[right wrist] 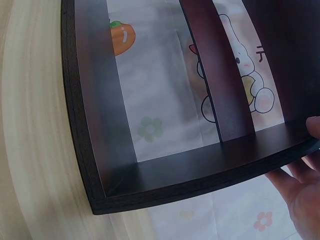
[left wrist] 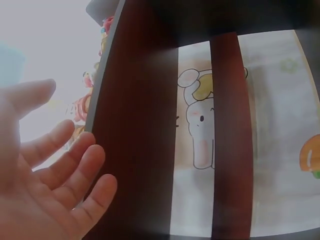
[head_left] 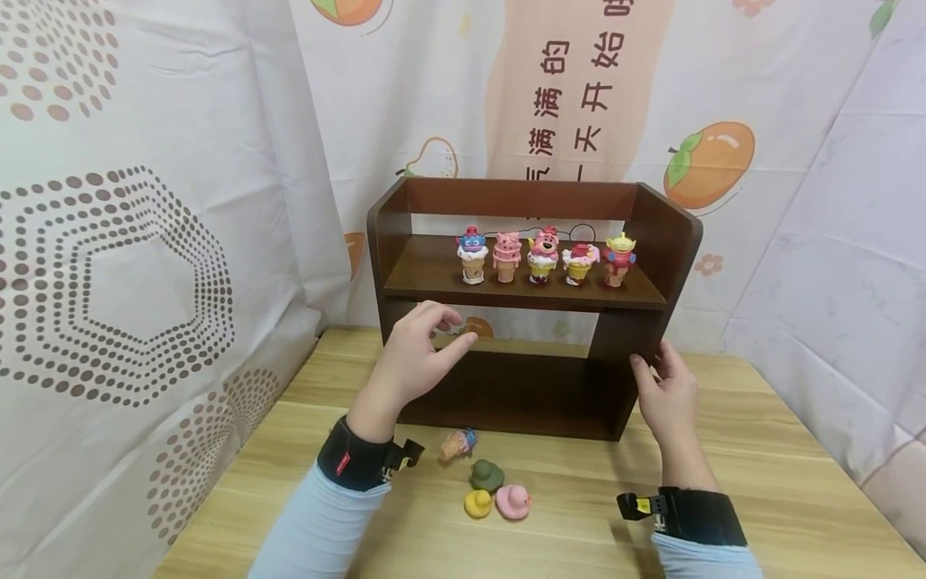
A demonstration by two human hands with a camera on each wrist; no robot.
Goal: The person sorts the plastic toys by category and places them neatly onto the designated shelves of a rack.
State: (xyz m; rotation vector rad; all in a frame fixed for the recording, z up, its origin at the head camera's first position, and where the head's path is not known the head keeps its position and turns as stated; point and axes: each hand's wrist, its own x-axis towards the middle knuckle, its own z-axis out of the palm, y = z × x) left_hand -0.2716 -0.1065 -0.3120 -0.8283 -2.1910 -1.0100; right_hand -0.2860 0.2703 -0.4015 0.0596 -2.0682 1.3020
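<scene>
A dark brown two-tier wooden shelf [head_left: 499,394] stands on the table. My right hand [head_left: 667,394] grips its right side panel, thumb on the inner face and fingers round the outside, as the right wrist view also shows. In front of the shelf's left part, my left hand [head_left: 423,354] hangs near the upper board with fingers loosely bent and holds nothing. Along that upper board stand several ice-cream-cone figurines in a row, among them a blue-headed one [head_left: 473,256], a pink one [head_left: 507,257] and a green-headed one [head_left: 619,260].
On the table before the shelf, another cone figurine [head_left: 458,444] lies on its side. Close by sit a green duck [head_left: 487,476], a yellow duck [head_left: 477,504] and a pink duck [head_left: 514,502]. A printed white curtain [head_left: 506,96] hangs behind and beside the table.
</scene>
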